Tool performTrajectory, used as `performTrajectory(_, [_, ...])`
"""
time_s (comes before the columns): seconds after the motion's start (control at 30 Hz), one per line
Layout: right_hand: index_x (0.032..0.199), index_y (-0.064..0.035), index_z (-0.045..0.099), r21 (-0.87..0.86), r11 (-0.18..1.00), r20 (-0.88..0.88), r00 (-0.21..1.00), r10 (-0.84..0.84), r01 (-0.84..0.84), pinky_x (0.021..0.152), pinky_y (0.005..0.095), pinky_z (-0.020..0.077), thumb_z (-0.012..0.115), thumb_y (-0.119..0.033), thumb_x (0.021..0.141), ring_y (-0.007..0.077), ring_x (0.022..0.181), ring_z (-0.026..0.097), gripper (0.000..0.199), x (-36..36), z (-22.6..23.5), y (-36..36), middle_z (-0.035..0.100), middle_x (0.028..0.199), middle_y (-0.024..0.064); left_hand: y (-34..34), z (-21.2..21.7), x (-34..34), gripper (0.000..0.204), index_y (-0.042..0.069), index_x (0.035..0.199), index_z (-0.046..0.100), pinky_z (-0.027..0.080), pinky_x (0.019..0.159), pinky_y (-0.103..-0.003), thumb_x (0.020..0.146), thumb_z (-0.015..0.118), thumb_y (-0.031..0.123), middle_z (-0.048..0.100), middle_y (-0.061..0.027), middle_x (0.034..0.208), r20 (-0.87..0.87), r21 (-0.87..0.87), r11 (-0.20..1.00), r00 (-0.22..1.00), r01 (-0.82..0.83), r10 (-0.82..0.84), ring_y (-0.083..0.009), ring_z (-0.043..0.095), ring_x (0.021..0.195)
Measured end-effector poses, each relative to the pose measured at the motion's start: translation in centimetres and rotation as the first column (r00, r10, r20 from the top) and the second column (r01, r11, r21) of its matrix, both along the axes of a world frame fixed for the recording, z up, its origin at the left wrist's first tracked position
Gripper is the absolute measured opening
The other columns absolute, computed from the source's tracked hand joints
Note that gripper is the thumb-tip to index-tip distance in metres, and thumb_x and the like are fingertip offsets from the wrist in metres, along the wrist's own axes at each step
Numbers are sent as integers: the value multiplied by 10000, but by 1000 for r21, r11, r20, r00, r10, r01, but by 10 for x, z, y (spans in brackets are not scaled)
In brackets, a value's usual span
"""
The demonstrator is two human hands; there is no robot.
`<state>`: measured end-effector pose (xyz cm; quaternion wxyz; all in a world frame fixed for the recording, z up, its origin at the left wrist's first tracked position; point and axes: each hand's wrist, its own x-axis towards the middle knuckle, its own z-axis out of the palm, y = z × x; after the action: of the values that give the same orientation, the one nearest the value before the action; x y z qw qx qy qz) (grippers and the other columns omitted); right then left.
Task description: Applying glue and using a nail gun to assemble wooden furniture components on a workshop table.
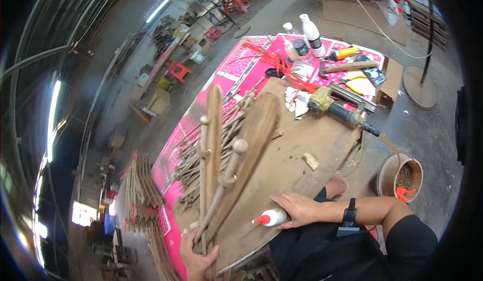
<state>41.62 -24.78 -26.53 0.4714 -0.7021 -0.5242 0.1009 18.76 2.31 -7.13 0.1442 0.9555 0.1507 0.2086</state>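
**A:** What does each hand have at the worktop (297, 165)?

**B:** The left hand (197, 257) grips a bundle of turned wooden pieces (221, 150) at its lower end, fingers (209, 255) clamped round the stems. I count two flat paddle-shaped slats and two round-knobbed spindles rising from that grip, tilted up and away over the worktop. The right hand (298, 208) rests on one white glue bottle (271, 217) with an orange nozzle; the bottle lies on its side on the worktop's near edge, nozzle pointing toward the bundle, its body under the fingers, which curl loosely over it. Whether they actually squeeze it, I cannot tell.

**A:** And around them?

**B:** Beyond the bundle, a loose heap of thin wooden sticks (201, 155) lies at the worktop's left edge. At its far side sits one yellow power tool (337, 107), then two white plastic bottles (307, 34), one pair of yellow-handled pliers (359, 86) and a tangle of red cord (276, 62). One small wood offcut (311, 161) lies mid-worktop. On the floor right of the worktop stands one round bucket (400, 178).
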Motion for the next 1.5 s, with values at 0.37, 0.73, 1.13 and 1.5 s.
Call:
performTrajectory(0.37, [1269,-37,664,95,991,-22,995,-95,97,943,518,533,869,-271,800,439,1060,665,563,30,-36,28,695,1119,223,-61,-26,-90,690,25,1272,700,559,969,-463,674,967,243,694,-178,1154,-42,-7,981,980,-195,195,-346,696,1088])
performTrajectory(0.73, [1379,18,585,311,875,13,919,-393,370,1086,528,468,896,-215,737,495,1230,566,750,12,4,3,607,1318,279,-65,-52,-119,717,19,1248,702,570,897,-454,633,989,251,719,-184,1124,-42,-1,984,984,-176,175,-399,693,1024])
performTrajectory(1.13, [1284,-19,540,252,957,-540,800,263,-144,923,379,515,849,-249,871,245,1071,627,565,-101,55,-18,606,1168,121,-125,-59,-33,684,50,1310,708,579,906,-420,735,919,353,689,-112,1159,138,82,976,972,-203,191,-326,680,1039])
performTrajectory(1.5, [1266,42,641,184,955,-859,434,272,-234,930,359,558,627,-121,1105,175,1041,687,230,-112,22,28,735,1157,87,-140,-82,-40,866,14,1495,567,516,1073,-472,758,852,370,645,-162,1231,97,64,967,966,-247,240,-339,646,1144])
